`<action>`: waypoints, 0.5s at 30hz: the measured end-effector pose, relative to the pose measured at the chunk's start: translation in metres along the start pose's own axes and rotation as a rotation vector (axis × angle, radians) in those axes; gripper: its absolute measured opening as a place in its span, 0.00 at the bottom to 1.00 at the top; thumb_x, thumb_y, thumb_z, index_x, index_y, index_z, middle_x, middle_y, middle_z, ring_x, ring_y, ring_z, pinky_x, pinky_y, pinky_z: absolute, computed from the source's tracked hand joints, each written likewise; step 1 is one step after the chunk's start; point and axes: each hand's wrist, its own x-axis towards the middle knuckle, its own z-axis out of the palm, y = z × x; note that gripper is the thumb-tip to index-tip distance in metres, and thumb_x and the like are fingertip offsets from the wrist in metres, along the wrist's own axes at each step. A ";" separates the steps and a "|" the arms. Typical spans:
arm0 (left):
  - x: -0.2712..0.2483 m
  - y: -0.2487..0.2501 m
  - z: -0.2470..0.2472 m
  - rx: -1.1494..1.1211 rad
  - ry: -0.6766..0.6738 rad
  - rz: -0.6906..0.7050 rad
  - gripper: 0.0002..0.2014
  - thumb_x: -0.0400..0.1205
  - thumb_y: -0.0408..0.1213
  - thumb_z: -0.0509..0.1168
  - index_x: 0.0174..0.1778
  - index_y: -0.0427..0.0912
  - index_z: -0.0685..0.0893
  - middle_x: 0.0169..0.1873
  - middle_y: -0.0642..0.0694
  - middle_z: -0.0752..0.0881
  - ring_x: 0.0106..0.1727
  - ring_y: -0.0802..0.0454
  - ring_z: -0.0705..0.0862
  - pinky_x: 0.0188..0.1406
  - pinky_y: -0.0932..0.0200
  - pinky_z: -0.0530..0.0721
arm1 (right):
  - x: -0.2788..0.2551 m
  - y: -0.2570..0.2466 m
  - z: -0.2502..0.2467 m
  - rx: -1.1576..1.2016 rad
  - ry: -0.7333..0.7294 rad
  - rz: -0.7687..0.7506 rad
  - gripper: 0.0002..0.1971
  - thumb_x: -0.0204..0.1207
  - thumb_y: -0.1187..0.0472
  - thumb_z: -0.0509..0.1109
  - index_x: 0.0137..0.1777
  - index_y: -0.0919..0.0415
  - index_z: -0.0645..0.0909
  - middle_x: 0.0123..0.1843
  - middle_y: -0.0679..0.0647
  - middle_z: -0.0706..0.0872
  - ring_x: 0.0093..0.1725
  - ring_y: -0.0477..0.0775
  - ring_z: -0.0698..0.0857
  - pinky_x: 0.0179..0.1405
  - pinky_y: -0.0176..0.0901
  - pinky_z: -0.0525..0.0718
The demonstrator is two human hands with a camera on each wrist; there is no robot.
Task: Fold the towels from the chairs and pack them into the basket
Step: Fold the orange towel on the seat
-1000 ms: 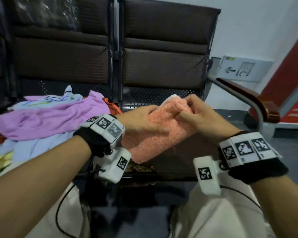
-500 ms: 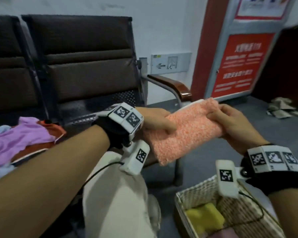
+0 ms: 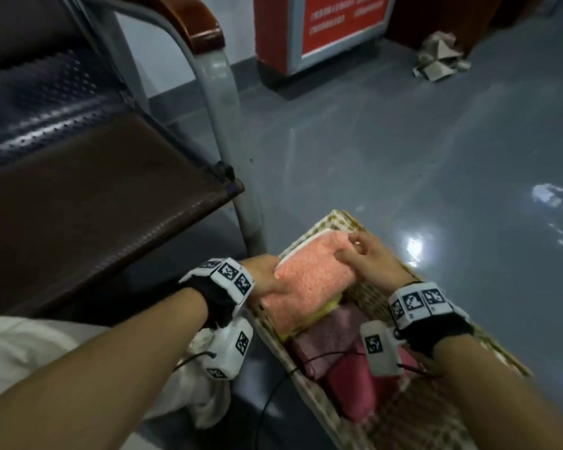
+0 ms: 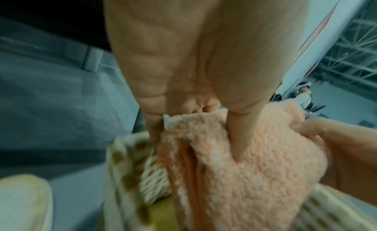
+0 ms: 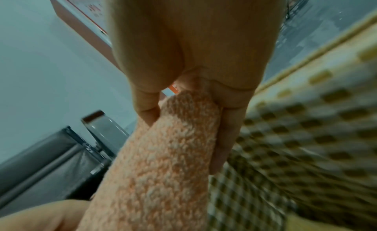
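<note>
Orange terry cloth, a folded towel (image 3: pixel 309 280), sits low in the centre of the head view, held over the far end of the woven basket (image 3: pixel 488 347) on the grey floor (image 3: pixel 403 141). The left hand (image 3: pixel 267 279) grips its left edge, thumb on top and fingers beneath (the left wrist view shows the thumb (image 4: pixel 240 134) pressed into the pile). The right hand (image 3: pixel 366 263) pinches the right edge between thumb and fingers. Under it lie a yellow towel (image 3: pixel 330 306) and pink towels (image 3: pixel 345 362). A brown chair seat (image 3: pixel 88 203) fills the left.
</note>
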 end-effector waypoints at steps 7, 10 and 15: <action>0.038 -0.011 0.039 0.196 -0.022 -0.059 0.18 0.82 0.43 0.61 0.63 0.35 0.80 0.61 0.38 0.82 0.61 0.42 0.81 0.51 0.55 0.75 | 0.035 0.076 0.036 -0.213 -0.041 0.148 0.18 0.77 0.55 0.71 0.64 0.58 0.76 0.51 0.51 0.83 0.47 0.46 0.80 0.42 0.34 0.77; 0.038 -0.011 0.037 0.192 -0.033 -0.033 0.20 0.82 0.43 0.61 0.71 0.43 0.77 0.69 0.45 0.79 0.67 0.46 0.78 0.60 0.57 0.76 | 0.045 0.088 0.047 -0.370 -0.125 0.238 0.18 0.78 0.55 0.70 0.65 0.62 0.77 0.57 0.60 0.84 0.55 0.57 0.83 0.56 0.46 0.82; 0.018 -0.010 0.016 0.022 0.060 0.049 0.13 0.81 0.39 0.65 0.61 0.45 0.85 0.63 0.48 0.84 0.63 0.51 0.82 0.62 0.60 0.78 | 0.047 0.068 0.045 -0.716 -0.142 0.237 0.18 0.78 0.60 0.68 0.68 0.60 0.76 0.64 0.58 0.82 0.61 0.59 0.82 0.57 0.44 0.79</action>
